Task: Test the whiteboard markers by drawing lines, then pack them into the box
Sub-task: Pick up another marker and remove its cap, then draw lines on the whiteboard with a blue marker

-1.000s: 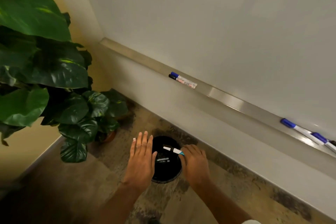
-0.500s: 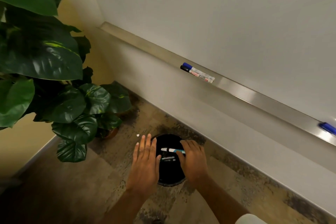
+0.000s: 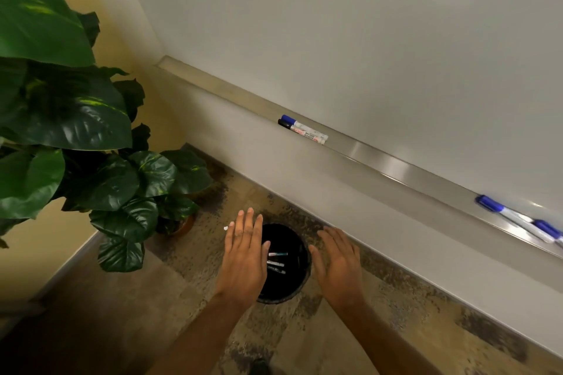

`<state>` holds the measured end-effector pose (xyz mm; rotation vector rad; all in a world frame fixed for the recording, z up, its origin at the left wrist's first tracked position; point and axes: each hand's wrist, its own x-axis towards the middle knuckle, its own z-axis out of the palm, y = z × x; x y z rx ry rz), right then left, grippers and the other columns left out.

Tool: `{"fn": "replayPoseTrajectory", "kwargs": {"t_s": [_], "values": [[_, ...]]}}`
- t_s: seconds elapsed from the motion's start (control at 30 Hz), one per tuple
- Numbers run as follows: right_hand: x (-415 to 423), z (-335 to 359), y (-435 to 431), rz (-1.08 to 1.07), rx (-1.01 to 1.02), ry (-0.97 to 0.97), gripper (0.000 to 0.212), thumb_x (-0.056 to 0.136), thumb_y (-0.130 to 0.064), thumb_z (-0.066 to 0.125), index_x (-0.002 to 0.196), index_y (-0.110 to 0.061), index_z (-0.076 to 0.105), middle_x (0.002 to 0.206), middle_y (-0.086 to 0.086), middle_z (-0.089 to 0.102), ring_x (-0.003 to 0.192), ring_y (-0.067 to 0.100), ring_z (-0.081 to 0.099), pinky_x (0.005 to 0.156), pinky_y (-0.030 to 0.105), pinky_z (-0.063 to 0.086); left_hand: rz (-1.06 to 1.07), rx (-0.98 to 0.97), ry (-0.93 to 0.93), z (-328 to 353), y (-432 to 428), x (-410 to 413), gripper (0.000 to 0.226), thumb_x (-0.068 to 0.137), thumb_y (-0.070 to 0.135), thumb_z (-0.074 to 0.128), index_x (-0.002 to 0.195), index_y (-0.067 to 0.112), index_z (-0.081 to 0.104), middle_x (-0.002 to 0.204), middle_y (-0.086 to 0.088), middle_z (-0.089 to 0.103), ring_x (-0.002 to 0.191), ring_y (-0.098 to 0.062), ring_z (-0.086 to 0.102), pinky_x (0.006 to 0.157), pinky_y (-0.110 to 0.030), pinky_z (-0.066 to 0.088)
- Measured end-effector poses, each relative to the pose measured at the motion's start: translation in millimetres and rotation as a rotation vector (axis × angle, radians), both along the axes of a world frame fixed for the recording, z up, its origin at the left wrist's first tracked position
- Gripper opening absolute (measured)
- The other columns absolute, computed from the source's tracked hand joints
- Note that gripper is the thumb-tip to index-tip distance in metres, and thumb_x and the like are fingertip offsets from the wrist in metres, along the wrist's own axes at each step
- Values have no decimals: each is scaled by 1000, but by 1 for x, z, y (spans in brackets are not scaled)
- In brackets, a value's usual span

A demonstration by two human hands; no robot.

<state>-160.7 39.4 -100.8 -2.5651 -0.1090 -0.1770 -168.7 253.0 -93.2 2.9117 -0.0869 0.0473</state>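
Three markers (image 3: 276,262) are seen lying at the bottom of a round black container (image 3: 292,285), which is framed between two bare hands. The left hand (image 3: 243,262) is held flat, fingers straight and together, its thumb over the rim. The right hand (image 3: 338,265) is spread loosely just beside the opposite rim. Nothing is held by either. Beyond the fingertips, a blue-capped marker (image 3: 289,119) and a black-capped marker (image 3: 307,133) are laid side by side on the metal tray (image 3: 380,158) under the whiteboard (image 3: 365,24). Well to the right of the right hand, a blue-capped pair (image 3: 515,218) is left on the same tray. A potted plant (image 3: 76,119) is placed left of the left hand.
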Motion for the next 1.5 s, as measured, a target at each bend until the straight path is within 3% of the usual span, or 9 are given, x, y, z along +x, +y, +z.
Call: {"fn": "replayPoseTrajectory", "kwargs": {"t_s": [0.23,0.83,1.1,1.5], "values": [[-9,61,-53,-45,40,-134,39,96,-35,55,127,-12,62,137,3,58,135,22,44,110,44,35,-65,-48,-69,59,-68,1,62,110,42,26,160,7,24,169,-13,15,159,-25,4,127,-43,3],[-47,171,-225,-197,-1,-324,43,99,-43,45,132,-18,58,145,0,50,141,16,36,114,39,31,-261,-81,-175,161,-259,-3,65,110,51,15,163,14,6,171,-9,-2,158,-19,-9,126,-42,-2],[-46,180,-273,-318,-65,-253,54,100,-47,41,148,-24,36,157,-9,24,148,8,12,118,34,15,-359,-97,-173,176,-310,14,69,108,57,8,163,17,7,172,-7,-6,158,-20,-7,126,-43,1],[-18,175,-285,-515,-179,-175,55,101,-50,30,144,-20,45,157,0,33,148,19,22,118,43,21,-568,-147,-127,152,-331,68,67,109,57,13,164,19,9,172,-6,2,159,-23,-1,124,-44,7]]}}
